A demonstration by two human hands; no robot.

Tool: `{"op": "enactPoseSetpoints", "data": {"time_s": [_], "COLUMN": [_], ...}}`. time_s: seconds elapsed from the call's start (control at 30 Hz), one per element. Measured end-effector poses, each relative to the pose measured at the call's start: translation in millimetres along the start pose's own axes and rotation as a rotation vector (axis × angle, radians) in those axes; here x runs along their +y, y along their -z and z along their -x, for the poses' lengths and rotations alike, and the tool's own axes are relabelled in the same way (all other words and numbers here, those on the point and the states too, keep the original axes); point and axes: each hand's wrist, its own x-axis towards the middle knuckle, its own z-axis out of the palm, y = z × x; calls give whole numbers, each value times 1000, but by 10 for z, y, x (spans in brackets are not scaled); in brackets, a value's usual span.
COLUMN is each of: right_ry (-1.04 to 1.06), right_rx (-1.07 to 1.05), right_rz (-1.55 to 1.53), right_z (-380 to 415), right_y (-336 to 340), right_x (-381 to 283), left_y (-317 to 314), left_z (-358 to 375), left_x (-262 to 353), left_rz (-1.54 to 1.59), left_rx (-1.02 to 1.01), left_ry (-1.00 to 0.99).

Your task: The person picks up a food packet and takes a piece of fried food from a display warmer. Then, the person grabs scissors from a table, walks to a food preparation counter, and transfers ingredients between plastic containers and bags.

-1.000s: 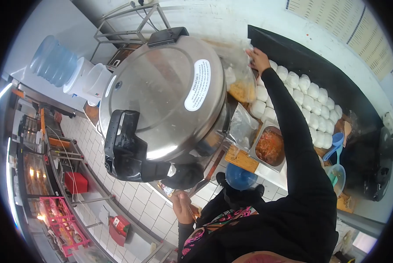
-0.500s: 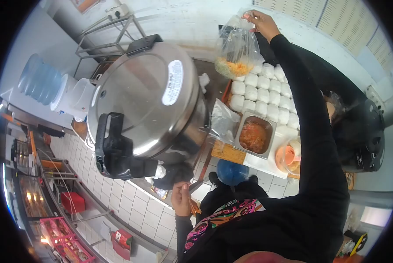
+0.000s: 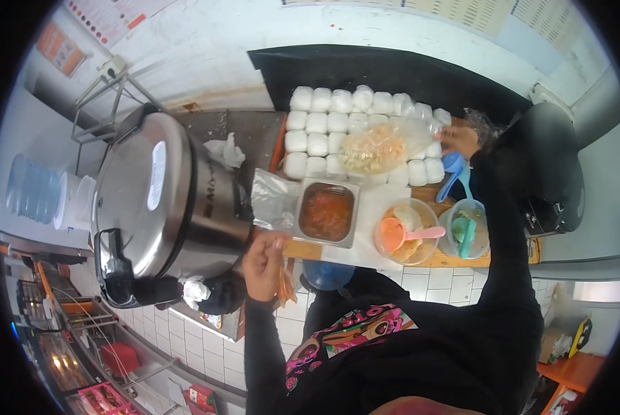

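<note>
My right hand [image 3: 459,140] grips the gathered neck of a clear plastic bag [image 3: 376,147]. Shredded yellow and pale green food fills the bag, which lies tilted over rows of small white rounded packs [image 3: 317,121]. Close to the front edge of the table, my left hand [image 3: 263,263] is closed, its thumb pressed to a finger; orange strips that look like rubber bands [image 3: 284,287] hang from it. Beside that hand stands a metal pan [image 3: 326,213] of red-orange sauce, with clear plastic bags [image 3: 274,200] at its left.
A large steel cooker [image 3: 151,207] stands at the left. Right of the pan are a tub with a pink-handled orange scoop [image 3: 408,235] and a tub with a green scoop [image 3: 464,232]. Blue scoops [image 3: 454,173] lie behind them. A black cooker [image 3: 545,173] stands far right.
My right hand has lowered the bag of shredded food from near the wall onto the white packs. My left hand has come up to the table edge. The view has turned right.
</note>
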Motion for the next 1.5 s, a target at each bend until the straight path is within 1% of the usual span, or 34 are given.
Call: {"op": "enactPoseSetpoints", "data": {"time_s": [0.03, 0.07, 0.13, 0.17, 0.2, 0.27, 0.3, 0.33, 0.37, 0.4, 0.43, 0.47, 0.53, 0.57, 0.6, 0.63, 0.67, 0.7, 0.73, 0.77, 0.83, 0.87, 0.93, 0.97, 1.03, 1.07, 1.1, 1.13, 1.17, 1.23, 1.3, 1.37, 1.43, 1.5], "right_ry": [67, 64, 35, 30, 22, 65, 63, 58, 278, 496, 544, 527, 425, 404, 427, 454, 446, 401, 356, 351, 665, 663, 673, 670, 661, 662, 674, 684, 682, 638, 578, 571, 489, 337], "right_rx": [-116, -110, -100, -115, -111, -57, -7, -4, 176, 354, 362, 354, 57, 45, -61, -169, -176, -228, -285, -300, -401, -412, -408, -414, -436, -441, -450, -461, -468, -309, -238, -249, -213, -203], "right_rz": [-36, -39, 197, 207, 199, 359, 366, 358, 441, 522, 471, 470, 355, 347, 515, 682, 677, 736, 795, 792, 858, 854, 1040, 1039, 1360, 1362, 1294, 1225, 1225, 1124, 1038, 1013, 1099, 1206], "right_z": [-22, 50, 179, 194, 228, 316, 446, 493, 531, 581, 670, 772, 947, 987, 994, 1004, 1026, 1061, 1109, 1172, 1308, 1378, 1455, 1461, 1466, 1483, 1514, 1556, 1599, 1697, 1778, 1792, 1658, 1471], "right_y": [72, 133, 119, 150, 178, 217, 203, 163, 133, 84, 20, -49, -166, -219, -291, -342, -365, -384, -417, -456, -544, -630, -838, -920, -1045, -1048, -1019, -990, -945, -781, -521, -148, 206, 459], "right_x": [339, 430, 619, 677, 693, 569, 345, 285, 258, 203, 54, -65, -150, -42, 72, 163, 241, 290, 340, 395, 504, 595, 783, 850, 842, 841, 746, 647, 560, 374, 163, -232, -226, -133], "left_y": [-119, -265, -657, -803, -945, -1204, -1314, -1415, -1496, -1555, -1638, -1724, -1887, -2031, -2045, -2052, -2046, -2035, -2016, -1971, -1881, -1845, -1828, -1813, -1772, -1746, -1719, -1689, -1663, -1624, -1573, -1533, -1509, -1498], "left_z": [-144, -299, -603, -782, -971, -1380, -1574, -1764, -1942, -2100, -2231, -2313, -2415, -2397, -2417, -2426, -2433, -2385, -2372, -2368, -2365, -2334, -2242, -2175, -2098, -2061, -2014, -1957, -1917, -1886, -1877, -1908, -1934, -1940], "left_x": [48, 70, 61, 65, 64, -146, -285, -433, -635, -852, -967, -1001, -1031, -933, -1042, -1148, -1246, -1272, -1281, -1279, -1254, -1250, -1061, -959, -918, -893, -870, -857, -843, -771, -773, -808, -845, -878], "left_rz": [-166, -332, -395, -540, -682, -804, -850, -896, -900, -1039, -1171, -1172, -1360, -1483, -1485, -1479, -1468, -1472, -1470, -1423, -1325, -1325, -1167, -1043, -991, -944, -943, -874, -803, -812, -823, -809, -802, -795], "left_rx": [-97, -193, -265, -333, -404, -467, -473, -476, -484, -416, -344, -356, -559, -697, -708, -690, -671, -618, -623, -628, -603, -603, -552, -577, -560, -541, -539, -503, -466, -457, -446, -432, -407, -388], "left_ry": [3, 7, -141, -155, -173, -139, -104, -71, -69, -209, -350, -335, -9, 118, 136, 51, -36, -89, -76, -103, -135, -123, -112, -76, -71, -70, -66, -92, -117, -94, -74, -130, -140, -149]}}
